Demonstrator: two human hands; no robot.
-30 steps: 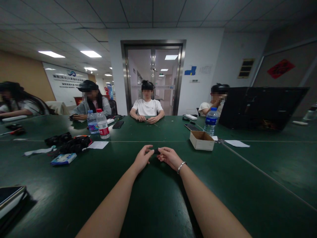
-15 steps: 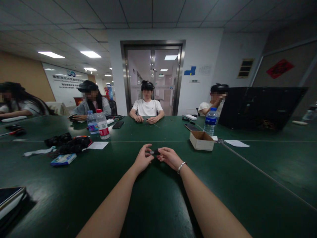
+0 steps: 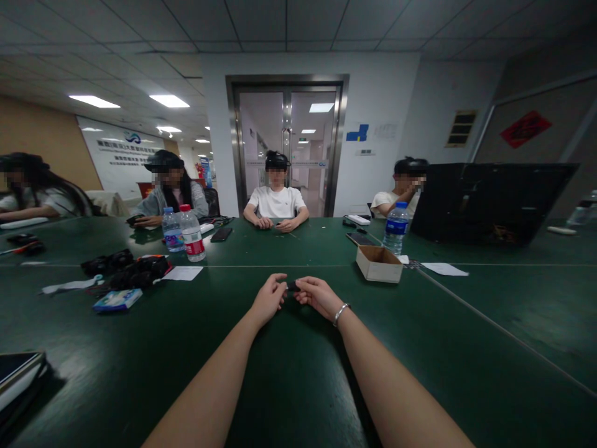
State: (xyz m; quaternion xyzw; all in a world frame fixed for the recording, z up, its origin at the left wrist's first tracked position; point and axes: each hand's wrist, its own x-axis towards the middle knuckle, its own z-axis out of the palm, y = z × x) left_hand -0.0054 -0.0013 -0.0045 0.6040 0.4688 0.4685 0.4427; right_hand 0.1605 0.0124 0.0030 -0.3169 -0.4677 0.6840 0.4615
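Observation:
Over the green table [image 3: 298, 367], my two hands meet in front of me. Between the thumb and fingers of my right hand [image 3: 319, 295], which has a silver bracelet at the wrist, is a small black USB flash drive [image 3: 293, 286]. My left hand [image 3: 269, 300] closes on the drive's left, metal end with the thumb and fingertips, while its index finger reaches over the top. Fingers cover most of the metal end.
An open cardboard box [image 3: 379, 269] stands ahead to the right beside a water bottle [image 3: 396, 229]. Two bottles, black straps [image 3: 140, 270] and a blue-white packet [image 3: 117, 300] are on the left. A large black case [image 3: 485, 205] stands far right. Several people sit across.
My left thumb and fingers have closed in on the metal end of the flash drive, which showed between the hands before. My right hand keeps its grip, nearly still.

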